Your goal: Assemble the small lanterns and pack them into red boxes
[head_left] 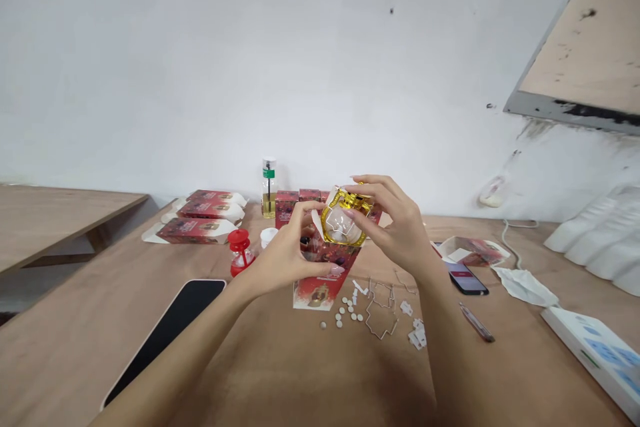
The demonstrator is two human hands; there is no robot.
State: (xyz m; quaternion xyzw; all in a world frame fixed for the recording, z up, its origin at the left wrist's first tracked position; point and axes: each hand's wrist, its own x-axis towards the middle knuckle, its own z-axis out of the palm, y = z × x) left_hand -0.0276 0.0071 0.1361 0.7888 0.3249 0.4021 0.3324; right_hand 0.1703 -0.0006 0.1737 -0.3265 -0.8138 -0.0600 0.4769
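My left hand (pixel 280 257) is wrapped round a red printed cardboard box (pixel 327 270), its open end turned up towards me. At that open end is a small gold lantern (pixel 344 223) with a clear, whitish body, tilted and partly inside the white flaps. My right hand (pixel 395 223) grips the lantern's gold top between thumb and fingers. I cannot tell how deep the lantern sits in the box. Beyond my left wrist stands a small red lantern (pixel 241 251), and beside it a white-topped item (pixel 269 236) is partly hidden by that hand.
Red boxes (pixel 200 205) with open flaps lie at the left. Behind my hands stand more boxes (pixel 287 205) and a bottle (pixel 269 190). Button cells (pixel 346 310), bent wires (pixel 383 313), a tablet (pixel 170 333), a phone (pixel 467 279), a cutter (pixel 476 322) and a power strip (pixel 595 353) lie around.
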